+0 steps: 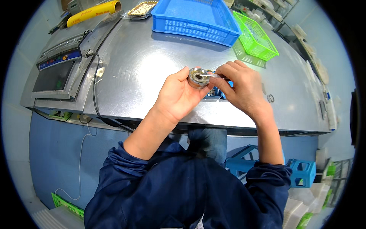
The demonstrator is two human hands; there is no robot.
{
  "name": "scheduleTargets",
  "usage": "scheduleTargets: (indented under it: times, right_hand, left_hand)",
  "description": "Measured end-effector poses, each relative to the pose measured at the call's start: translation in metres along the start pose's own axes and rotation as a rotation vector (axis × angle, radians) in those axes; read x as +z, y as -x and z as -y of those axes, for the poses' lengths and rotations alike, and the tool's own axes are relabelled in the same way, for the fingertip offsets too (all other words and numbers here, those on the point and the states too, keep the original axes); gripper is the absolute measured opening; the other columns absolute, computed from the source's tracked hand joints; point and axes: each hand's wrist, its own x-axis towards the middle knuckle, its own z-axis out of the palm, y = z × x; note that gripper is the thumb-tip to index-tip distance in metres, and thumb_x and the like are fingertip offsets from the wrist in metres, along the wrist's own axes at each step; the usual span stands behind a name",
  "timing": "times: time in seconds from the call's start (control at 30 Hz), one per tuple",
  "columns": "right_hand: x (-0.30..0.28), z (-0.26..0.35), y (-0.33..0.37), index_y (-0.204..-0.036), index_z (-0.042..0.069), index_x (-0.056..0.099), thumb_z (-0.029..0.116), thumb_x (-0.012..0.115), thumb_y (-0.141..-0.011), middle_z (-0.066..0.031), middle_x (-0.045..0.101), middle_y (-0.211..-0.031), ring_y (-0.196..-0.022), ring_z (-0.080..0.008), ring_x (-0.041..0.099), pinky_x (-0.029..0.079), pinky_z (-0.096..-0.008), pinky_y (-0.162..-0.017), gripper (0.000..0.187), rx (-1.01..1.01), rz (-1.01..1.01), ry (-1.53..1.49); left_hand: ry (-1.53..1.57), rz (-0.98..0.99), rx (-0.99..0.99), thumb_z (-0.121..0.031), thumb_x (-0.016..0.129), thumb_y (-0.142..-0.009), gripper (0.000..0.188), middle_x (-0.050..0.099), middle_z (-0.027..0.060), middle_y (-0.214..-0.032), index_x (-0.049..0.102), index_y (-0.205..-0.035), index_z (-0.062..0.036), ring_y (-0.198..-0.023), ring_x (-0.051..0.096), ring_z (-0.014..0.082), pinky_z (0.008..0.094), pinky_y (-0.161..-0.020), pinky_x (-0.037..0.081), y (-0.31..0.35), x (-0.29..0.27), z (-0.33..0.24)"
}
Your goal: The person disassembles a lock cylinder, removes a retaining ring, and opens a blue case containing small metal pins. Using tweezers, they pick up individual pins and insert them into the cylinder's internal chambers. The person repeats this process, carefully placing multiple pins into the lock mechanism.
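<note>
My left hand point(178, 94) is palm up over the front part of the steel table, its fingers closed round a round metal bearing point(198, 78). The bearing's face, with a dark centre hole, is turned up toward me. From the right, my right hand point(239, 82) pinches a slim silver tool that looks like tweezers point(210, 75), its tip at the middle of the bearing. Partly hidden beneath my hands sits a small blue box point(212, 98) with small parts in it. To the right of my right hand, a small metal ring point(270, 99) lies on the table.
A large blue crate point(190, 28) and a green basket point(255, 38) stand at the back of the steel table point(133, 72). At left is a machine point(57, 72) with a black cable, and a yellow roll point(93, 13) behind it. Blue stools point(301, 173) stand below, right.
</note>
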Motion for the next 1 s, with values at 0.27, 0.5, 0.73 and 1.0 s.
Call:
scheduleTargets:
  times: [0.27, 0.5, 0.73, 1.0]
  right_hand:
    - [-0.007, -0.002, -0.009, -0.071, 0.008, 0.065, 0.021, 0.071, -0.073, -0.0028, 0.059, -0.066, -0.07, -0.0225, 0.057, 0.047, -0.036, -0.059, 0.014, -0.094, 0.095, 0.064]
    - [-0.009, 0.0, -0.016, -0.074, 0.008, 0.069, 0.022, 0.072, -0.07, -0.0031, 0.062, -0.069, -0.073, -0.0225, 0.059, 0.049, -0.0365, -0.062, 0.014, -0.083, 0.208, 0.083]
    - [-0.01, -0.003, -0.019, -0.075, 0.008, 0.07, 0.02, 0.072, -0.069, -0.0031, 0.064, -0.07, -0.076, -0.0225, 0.059, 0.05, -0.037, -0.063, 0.014, -0.079, 0.268, 0.036]
    - [-0.009, 0.001, -0.019, -0.073, 0.008, 0.069, 0.019, 0.072, -0.068, -0.0031, 0.064, -0.069, -0.074, -0.022, 0.059, 0.05, -0.0362, -0.063, 0.013, -0.082, 0.238, 0.107]
  left_hand:
    - [-0.072, -0.033, 0.023, -0.024, 0.025, -0.104, 0.037, 0.054, 0.0187, -0.114, 0.044, -0.116, 0.0058, -0.109, 0.053, 0.0293, 0.045, -0.102, 0.042, -0.001, 0.0, 0.003]
    - [-0.051, 0.02, -0.009, -0.024, 0.025, -0.104, 0.037, 0.055, 0.0173, -0.113, 0.045, -0.115, 0.0047, -0.107, 0.055, 0.0275, 0.0431, -0.1, 0.044, 0.0, -0.005, 0.005]
    - [-0.041, 0.026, -0.032, -0.024, 0.025, -0.104, 0.037, 0.055, 0.0179, -0.114, 0.045, -0.115, 0.0049, -0.108, 0.055, 0.0274, 0.0429, -0.102, 0.043, 0.001, -0.005, 0.008]
    - [-0.06, -0.057, 0.003, -0.024, 0.025, -0.104, 0.037, 0.055, 0.0175, -0.115, 0.045, -0.117, 0.005, -0.109, 0.054, 0.0273, 0.0431, -0.104, 0.042, 0.002, -0.002, 0.01]
